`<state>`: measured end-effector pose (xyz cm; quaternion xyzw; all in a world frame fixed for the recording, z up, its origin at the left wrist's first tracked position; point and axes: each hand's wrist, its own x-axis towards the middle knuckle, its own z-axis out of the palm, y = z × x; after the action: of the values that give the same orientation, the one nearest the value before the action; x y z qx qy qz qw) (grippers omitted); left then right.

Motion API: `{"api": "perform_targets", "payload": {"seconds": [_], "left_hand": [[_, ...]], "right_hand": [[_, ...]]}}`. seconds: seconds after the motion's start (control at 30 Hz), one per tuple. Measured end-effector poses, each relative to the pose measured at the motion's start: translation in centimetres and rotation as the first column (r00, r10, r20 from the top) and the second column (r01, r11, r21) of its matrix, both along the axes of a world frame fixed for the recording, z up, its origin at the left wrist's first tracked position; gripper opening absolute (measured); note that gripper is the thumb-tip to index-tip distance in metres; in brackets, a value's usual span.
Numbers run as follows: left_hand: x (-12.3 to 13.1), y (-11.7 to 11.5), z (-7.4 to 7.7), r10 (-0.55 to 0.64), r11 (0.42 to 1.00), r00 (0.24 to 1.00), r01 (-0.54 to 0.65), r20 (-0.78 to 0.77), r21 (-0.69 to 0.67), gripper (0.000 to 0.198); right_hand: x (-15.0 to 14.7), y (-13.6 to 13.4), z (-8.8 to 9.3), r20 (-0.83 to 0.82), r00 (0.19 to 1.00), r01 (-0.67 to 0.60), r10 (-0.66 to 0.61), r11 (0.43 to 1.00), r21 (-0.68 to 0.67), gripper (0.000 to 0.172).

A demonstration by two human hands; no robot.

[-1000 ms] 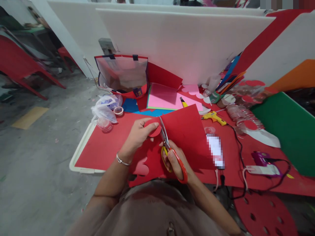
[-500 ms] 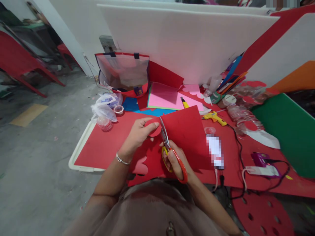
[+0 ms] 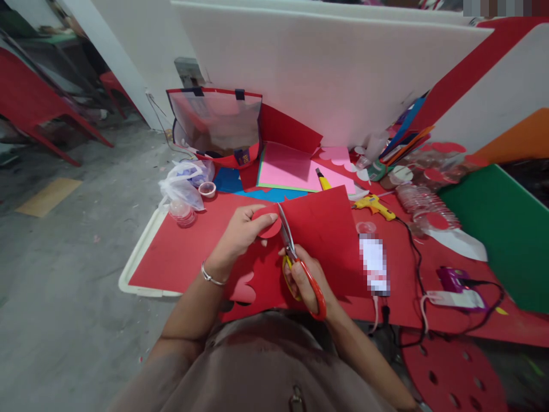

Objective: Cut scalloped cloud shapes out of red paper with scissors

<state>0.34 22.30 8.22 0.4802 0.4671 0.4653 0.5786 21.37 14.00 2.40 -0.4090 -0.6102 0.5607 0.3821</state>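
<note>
My left hand (image 3: 241, 232) pinches a red paper circle (image 3: 267, 225) together with the edge of a large red sheet (image 3: 326, 240), thumb on top. In my right hand (image 3: 309, 277) are scissors (image 3: 315, 289) with red and yellow handles. Their blades are slightly apart and lie at the sheet's left part, just right of the circle. Below my left hand, a pink scalloped paper piece (image 3: 243, 288) rests on the red table surface.
A yellow glue gun (image 3: 374, 206), cutter (image 3: 323, 179) and cables lie right of and behind the sheet. Stacked clear lids (image 3: 426, 203) and a green board (image 3: 500, 234) are farther right. A plastic bag (image 3: 184, 182) and small cup (image 3: 207, 190) stand back left.
The view has shifted very slightly. Both hands, the circle and the scissors keep nearly the same positions.
</note>
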Motion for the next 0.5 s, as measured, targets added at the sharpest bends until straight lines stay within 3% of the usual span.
{"api": "perform_targets", "payload": {"seconds": [0.5], "left_hand": [[-0.47, -0.11, 0.57, -0.071, 0.997, 0.995, 0.072, -0.074, 0.01, 0.04]], "right_hand": [[0.29, 0.05, -0.18, 0.032, 0.999, -0.006, 0.006, 1.0, 0.013, 0.062]]}}
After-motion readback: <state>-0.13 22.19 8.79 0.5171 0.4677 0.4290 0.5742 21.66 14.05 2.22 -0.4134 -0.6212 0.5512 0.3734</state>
